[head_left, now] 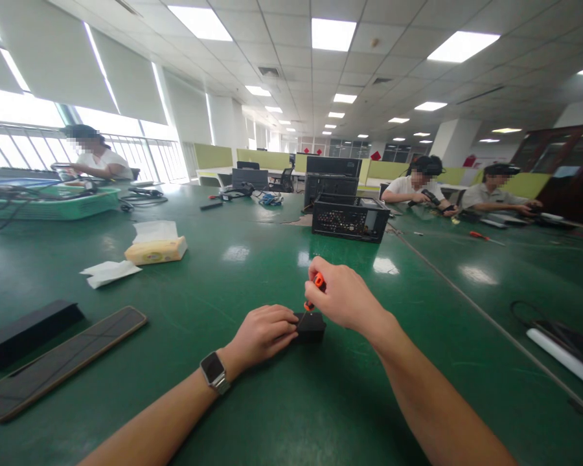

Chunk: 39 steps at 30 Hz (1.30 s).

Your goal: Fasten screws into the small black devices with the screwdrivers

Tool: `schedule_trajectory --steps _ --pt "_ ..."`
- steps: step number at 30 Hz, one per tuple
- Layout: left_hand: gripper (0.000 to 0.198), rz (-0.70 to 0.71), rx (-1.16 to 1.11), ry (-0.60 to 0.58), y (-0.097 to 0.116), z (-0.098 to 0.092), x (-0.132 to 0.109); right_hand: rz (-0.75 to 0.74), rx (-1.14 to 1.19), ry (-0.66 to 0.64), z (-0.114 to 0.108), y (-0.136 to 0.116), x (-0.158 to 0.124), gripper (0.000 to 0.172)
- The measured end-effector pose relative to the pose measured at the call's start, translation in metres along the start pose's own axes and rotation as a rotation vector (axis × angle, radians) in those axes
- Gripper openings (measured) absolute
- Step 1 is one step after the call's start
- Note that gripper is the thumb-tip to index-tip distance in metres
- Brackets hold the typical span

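Observation:
A small black box (pixel 311 327) lies on the green table (pixel 291 401) in front of me. My left hand (pixel 262 333), with a watch on the wrist, is closed around the box's left end and presses it down. My right hand (pixel 342 296) is closed on an orange-handled screwdriver (pixel 315 288), held nearly upright with its tip on the top of the box.
A long flat panel (pixel 63 362) and a black bar (pixel 29 331) lie at the left. A tissue pack (pixel 156 246) and loose tissue sit farther back. An open black computer case (pixel 350 219) stands ahead. People work at the far left and right. Cables and a white part (pixel 563 353) lie at right.

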<state>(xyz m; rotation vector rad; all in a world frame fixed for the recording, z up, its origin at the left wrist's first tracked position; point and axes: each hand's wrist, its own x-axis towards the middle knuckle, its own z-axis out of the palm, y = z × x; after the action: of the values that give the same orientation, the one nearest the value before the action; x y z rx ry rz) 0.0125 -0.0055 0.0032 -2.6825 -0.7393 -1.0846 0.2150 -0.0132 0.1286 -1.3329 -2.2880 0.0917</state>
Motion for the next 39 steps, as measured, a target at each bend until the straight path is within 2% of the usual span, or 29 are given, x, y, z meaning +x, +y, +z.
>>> schedule_trajectory --steps 15,22,28,33,37,39 --pt "0.006 -0.002 -0.023 -0.004 -0.0010 0.0010 -0.0005 -0.021 0.081 -0.015 -0.0013 0.0035 0.0005 0.007" --pt "0.006 -0.013 -0.034 -0.007 0.0007 0.0000 0.0010 0.015 0.106 -0.050 -0.0029 0.0030 0.0003 0.013" --pt "0.006 -0.019 -0.030 -0.008 0.0008 -0.0002 0.0017 -0.028 0.173 -0.083 -0.0037 0.0020 -0.0001 0.016" --pt "0.006 -0.018 -0.028 0.000 0.0014 -0.0002 0.0032 -0.002 0.106 -0.071 -0.0048 -0.0016 -0.0018 0.012" --pt "0.005 -0.025 -0.028 0.002 0.0017 0.0001 0.0039 0.022 0.088 -0.032 -0.0020 -0.0043 -0.0027 0.035" --pt "0.006 -0.030 -0.028 -0.008 0.0014 0.0003 0.0038 0.042 0.087 -0.004 0.0013 -0.0049 -0.0019 0.038"
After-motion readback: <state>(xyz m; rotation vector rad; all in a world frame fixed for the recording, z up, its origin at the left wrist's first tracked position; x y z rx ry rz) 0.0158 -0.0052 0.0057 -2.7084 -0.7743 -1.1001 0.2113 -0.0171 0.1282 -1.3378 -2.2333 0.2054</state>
